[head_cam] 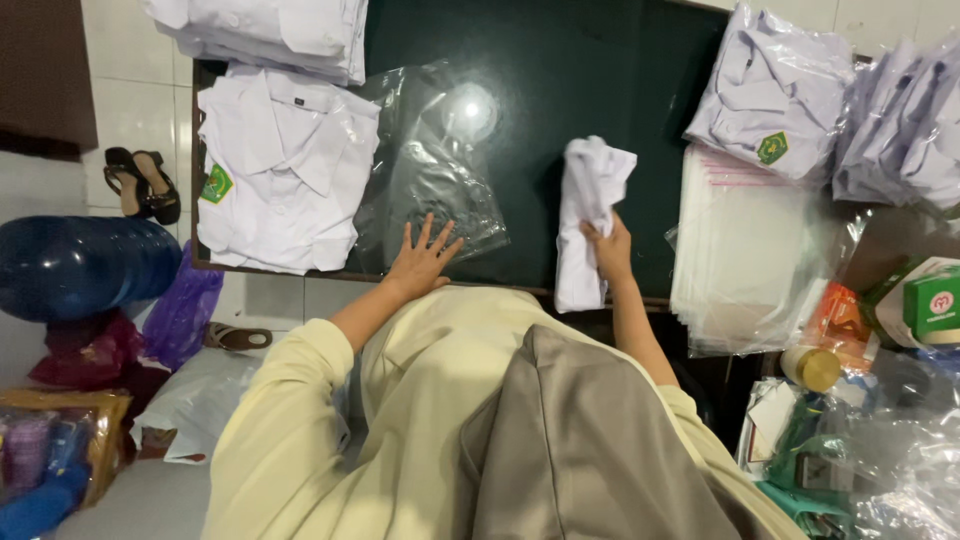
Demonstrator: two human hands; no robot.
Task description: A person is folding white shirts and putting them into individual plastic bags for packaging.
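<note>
White cloth (590, 215) lower end hangs past table edge (520, 288).

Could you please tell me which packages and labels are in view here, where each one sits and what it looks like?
Clear plastic bag: flat on the dark table, under the left hand.
Bagged shirts: upper right, pale, in clear wrap, green badge.
Stack of empty clear bags: right of the right hand, pink strip on top.
Green and white box: far right edge.
Green badge: on the unbagged white shirt, left.
</note>
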